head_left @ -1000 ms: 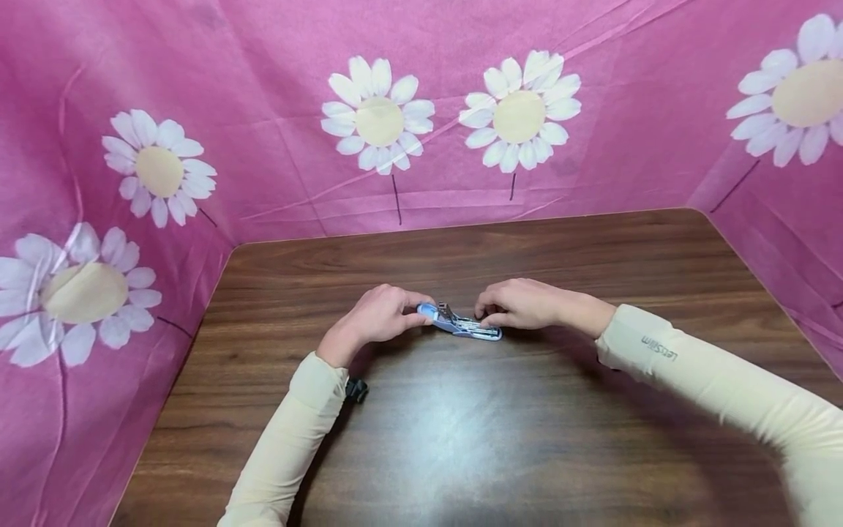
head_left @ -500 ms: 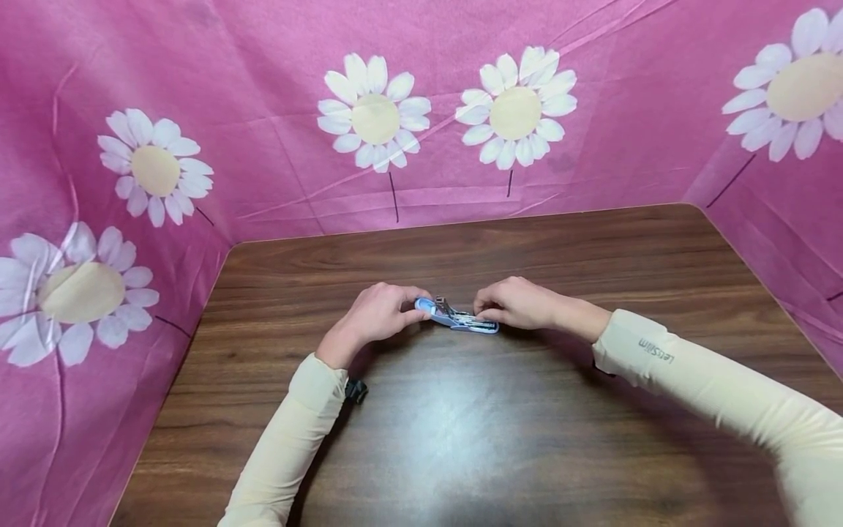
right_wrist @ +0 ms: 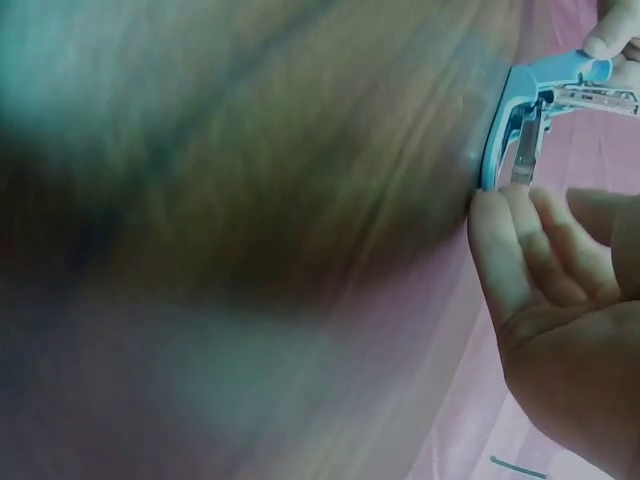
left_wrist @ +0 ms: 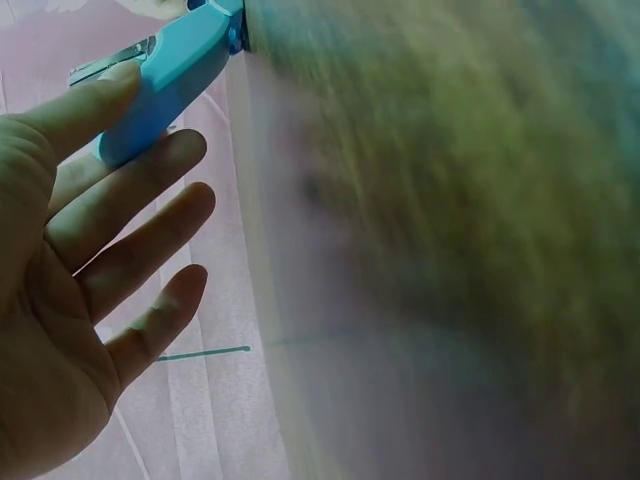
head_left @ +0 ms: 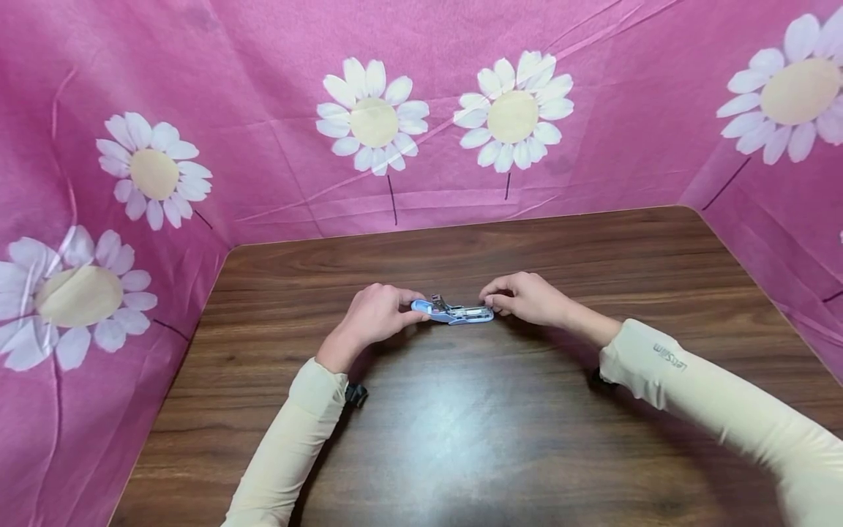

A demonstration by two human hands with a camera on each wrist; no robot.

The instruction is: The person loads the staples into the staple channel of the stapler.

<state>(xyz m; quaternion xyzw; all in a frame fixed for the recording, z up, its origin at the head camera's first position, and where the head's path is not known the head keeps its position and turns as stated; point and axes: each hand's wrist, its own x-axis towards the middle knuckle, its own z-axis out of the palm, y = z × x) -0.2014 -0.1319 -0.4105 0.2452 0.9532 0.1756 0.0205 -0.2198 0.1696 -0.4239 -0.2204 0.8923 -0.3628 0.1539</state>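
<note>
A blue stapler (head_left: 454, 318) is swung open near the middle of the table, its metal insides facing up. My left hand (head_left: 372, 313) pinches its left end between thumb and forefinger; in the left wrist view the other fingers of that hand (left_wrist: 60, 280) are spread away from the blue body (left_wrist: 180, 90). At the stapler's right end is my right hand (head_left: 530, 298). The right wrist view has its fingertips (right_wrist: 490, 205) right at the end of the stapler (right_wrist: 510, 115), by the metal staple channel (right_wrist: 527, 152), with the thumb apart from them.
The brown wood-grain table (head_left: 435, 439) extends around both hands. Pink cloth (head_left: 448, 197) with large daisies hangs along its back and sides. A black wrist device (head_left: 356, 395) shows under the left sleeve (head_left: 283, 446).
My right hand has drawn back from over the stapler's right part to just beyond its end, uncovering more of the metal channel. The left hand keeps its pinch.
</note>
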